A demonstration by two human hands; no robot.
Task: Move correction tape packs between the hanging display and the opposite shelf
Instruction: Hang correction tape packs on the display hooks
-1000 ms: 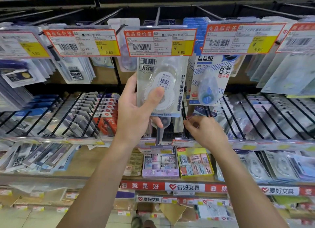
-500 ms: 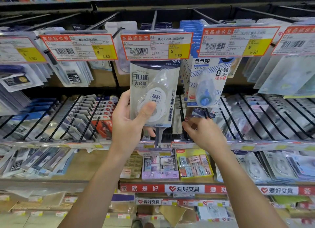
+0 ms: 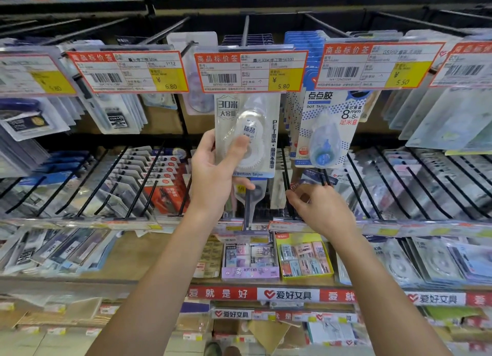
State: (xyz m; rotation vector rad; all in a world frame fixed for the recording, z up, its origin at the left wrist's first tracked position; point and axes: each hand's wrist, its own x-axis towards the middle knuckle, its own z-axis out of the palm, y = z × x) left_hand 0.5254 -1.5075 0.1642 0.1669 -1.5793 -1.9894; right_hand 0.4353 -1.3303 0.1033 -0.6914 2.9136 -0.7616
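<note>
A clear correction tape pack (image 3: 262, 145), marked 30 m with a white dispenser inside, hangs upright just under the middle price tag (image 3: 250, 71) of the hanging display. My left hand (image 3: 215, 174) grips its lower left part, thumb across the front of the blister. My right hand (image 3: 319, 211) is lower and to the right, at the second row of hooks. Its fingertips are pinched on the top of a small dark-blue pack (image 3: 312, 175) there.
A blue dot-tape pack (image 3: 327, 131) hangs right beside the held pack. Black hooks (image 3: 286, 169) full of packs jut toward me across the lower row. Below them stand a yellow eraser box (image 3: 303, 259) and a purple one (image 3: 250, 271).
My left hand has lifted the correction tape pack slightly and straightened it from a tilt, bringing its top close under the price tag. My right hand has stayed at the lower hooks.
</note>
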